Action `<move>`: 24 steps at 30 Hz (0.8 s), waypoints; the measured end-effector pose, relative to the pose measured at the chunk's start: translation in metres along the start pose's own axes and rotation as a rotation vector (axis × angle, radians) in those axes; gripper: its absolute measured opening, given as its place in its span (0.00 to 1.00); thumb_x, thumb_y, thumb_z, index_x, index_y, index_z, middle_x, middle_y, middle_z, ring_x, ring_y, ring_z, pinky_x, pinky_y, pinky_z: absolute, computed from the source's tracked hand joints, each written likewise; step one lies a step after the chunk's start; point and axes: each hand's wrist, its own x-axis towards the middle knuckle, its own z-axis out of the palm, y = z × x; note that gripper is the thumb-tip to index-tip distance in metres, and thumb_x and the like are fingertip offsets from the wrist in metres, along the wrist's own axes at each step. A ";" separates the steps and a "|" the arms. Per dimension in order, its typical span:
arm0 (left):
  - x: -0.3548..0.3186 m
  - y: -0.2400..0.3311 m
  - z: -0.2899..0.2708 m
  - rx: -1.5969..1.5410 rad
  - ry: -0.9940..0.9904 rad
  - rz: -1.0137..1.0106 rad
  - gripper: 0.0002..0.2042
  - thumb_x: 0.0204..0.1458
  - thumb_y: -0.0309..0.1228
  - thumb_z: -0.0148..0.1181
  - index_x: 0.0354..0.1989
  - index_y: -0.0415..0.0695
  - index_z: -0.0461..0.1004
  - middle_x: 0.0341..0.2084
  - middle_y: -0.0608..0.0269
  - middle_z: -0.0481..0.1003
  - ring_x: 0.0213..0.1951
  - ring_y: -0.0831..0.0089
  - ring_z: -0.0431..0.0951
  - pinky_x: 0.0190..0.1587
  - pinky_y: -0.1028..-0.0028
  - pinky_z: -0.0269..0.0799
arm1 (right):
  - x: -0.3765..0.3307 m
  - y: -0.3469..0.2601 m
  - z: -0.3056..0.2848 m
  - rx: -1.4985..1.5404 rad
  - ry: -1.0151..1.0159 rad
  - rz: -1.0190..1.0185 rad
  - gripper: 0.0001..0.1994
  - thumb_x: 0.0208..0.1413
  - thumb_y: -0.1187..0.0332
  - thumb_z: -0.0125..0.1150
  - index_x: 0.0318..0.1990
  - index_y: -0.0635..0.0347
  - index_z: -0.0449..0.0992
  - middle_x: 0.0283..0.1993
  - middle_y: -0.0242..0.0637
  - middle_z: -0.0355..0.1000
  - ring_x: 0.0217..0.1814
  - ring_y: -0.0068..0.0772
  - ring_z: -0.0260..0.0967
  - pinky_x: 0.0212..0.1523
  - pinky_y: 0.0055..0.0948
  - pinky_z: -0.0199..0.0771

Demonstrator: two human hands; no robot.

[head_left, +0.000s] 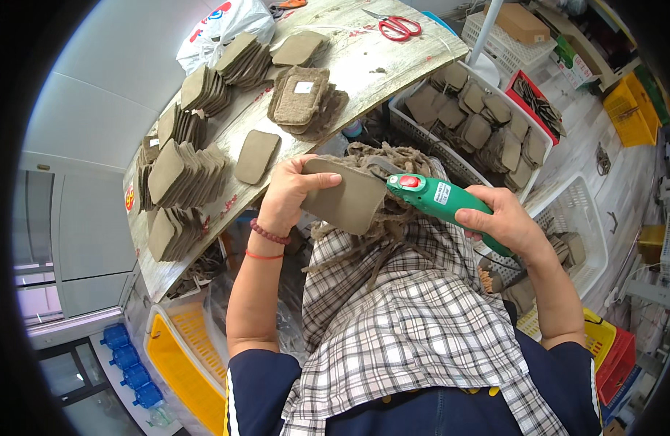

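Note:
In my left hand [295, 190] is a flat brown pad [344, 195] with rounded corners, pinched near its left edge with the thumb on top. My right hand [503, 221] grips a green handheld electric cutter [444, 200] with a red switch. The cutter's head is at the pad's upper right edge; whether the blade touches it I cannot tell. Shaggy brown trimmings [400, 161] lie in my lap behind and below the pad, over a checked apron [415, 305]. A single similar pad [257, 157] lies on the table to the left of my left hand.
Several stacks of pads [186, 174] stand on the worn table [364, 80], with thicker fuzzy-edged pads [302, 98] and red scissors [399, 28]. A white crate [404, 109] of pads stands at the right, a white basket [593, 218] nearer, and a yellow basket [179, 363] at lower left.

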 end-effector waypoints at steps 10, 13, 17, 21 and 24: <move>-0.005 0.002 0.020 0.077 -0.054 -0.090 0.12 0.43 0.18 0.66 0.37 0.34 0.75 0.29 0.59 0.79 0.28 0.76 0.79 0.34 0.77 0.76 | 0.004 0.001 0.012 -0.062 0.009 -0.023 0.17 0.53 0.58 0.66 0.39 0.65 0.75 0.22 0.27 0.68 0.23 0.14 0.62 0.24 0.19 0.64; -0.008 0.007 0.024 0.101 -0.103 -0.118 0.12 0.42 0.18 0.67 0.37 0.35 0.76 0.29 0.60 0.79 0.29 0.77 0.79 0.35 0.78 0.75 | 0.006 0.000 0.015 -0.057 -0.005 -0.041 0.17 0.53 0.59 0.66 0.38 0.65 0.75 0.22 0.27 0.68 0.22 0.14 0.62 0.24 0.19 0.63; -0.011 0.014 0.024 0.216 -0.149 -0.184 0.13 0.40 0.19 0.69 0.37 0.35 0.76 0.30 0.62 0.79 0.29 0.78 0.78 0.37 0.79 0.74 | 0.010 -0.002 0.018 -0.005 -0.044 -0.053 0.16 0.54 0.59 0.65 0.37 0.66 0.75 0.21 0.27 0.67 0.22 0.14 0.62 0.23 0.19 0.62; -0.012 0.015 0.024 0.255 -0.179 -0.197 0.14 0.39 0.19 0.70 0.37 0.35 0.76 0.30 0.63 0.79 0.30 0.79 0.78 0.38 0.79 0.73 | 0.013 -0.003 0.021 0.002 -0.070 -0.058 0.16 0.54 0.59 0.65 0.37 0.66 0.75 0.22 0.28 0.68 0.22 0.15 0.62 0.24 0.19 0.63; -0.012 0.012 0.023 0.258 -0.212 -0.191 0.18 0.39 0.18 0.70 0.42 0.35 0.75 0.32 0.63 0.79 0.32 0.80 0.77 0.39 0.80 0.73 | 0.016 -0.004 0.025 0.017 -0.085 -0.041 0.17 0.54 0.58 0.64 0.38 0.65 0.75 0.24 0.29 0.69 0.23 0.16 0.63 0.25 0.20 0.65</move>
